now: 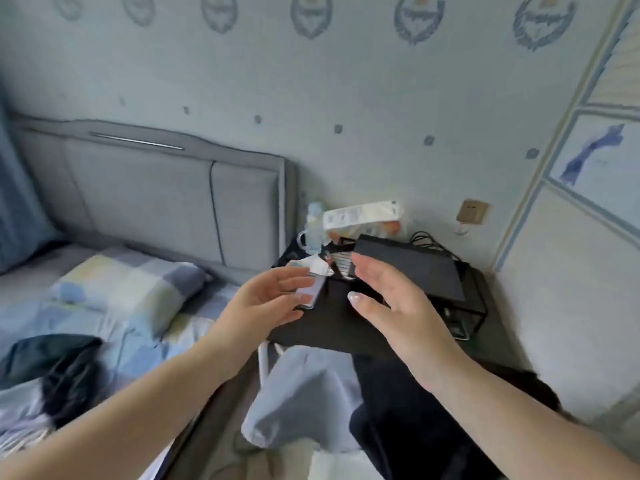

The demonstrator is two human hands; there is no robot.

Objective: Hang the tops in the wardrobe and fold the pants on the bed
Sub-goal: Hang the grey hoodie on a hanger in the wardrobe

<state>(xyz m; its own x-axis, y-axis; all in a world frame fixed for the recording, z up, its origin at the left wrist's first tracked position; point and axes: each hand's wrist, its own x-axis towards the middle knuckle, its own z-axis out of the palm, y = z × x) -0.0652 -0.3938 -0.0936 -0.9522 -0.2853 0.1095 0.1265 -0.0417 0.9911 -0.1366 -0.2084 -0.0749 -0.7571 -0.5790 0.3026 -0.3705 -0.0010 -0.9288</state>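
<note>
Right now both of my hands are raised in front of me over the dark worktop [332,327] beside the bed [104,306]. My left hand [266,303] is open, palm turned inward, its fingers [294,277] straight and loosely spread, holding nothing. My right hand [391,303] faces it, also open with straight fingers [367,268] and the thumb stretched toward the left hand; it grips nothing either. The two hands are near each other but apart.

Behind my left fingers a pale phone [313,292] lies on the worktop, and I cannot tell whether I touch it. Farther back stand a clear bottle [315,226], a white packet [363,214] and a flat black box [412,268] with black cables [429,239] behind it. A wall socket [471,212] sits on the wall to the right.

Below my arms, a light grey garment [304,393] and a black garment [408,420] hang side by side, touching, over something in front of the worktop. On the bed to my left lie a dark garment [52,355], crumpled, near the checked pillow [131,285], and a striped piece of cloth [20,431] at the lower edge. The grey padded headboard [156,202] stands against the patterned wall. The panelled wardrobe door [588,237] fills the right side.
</note>
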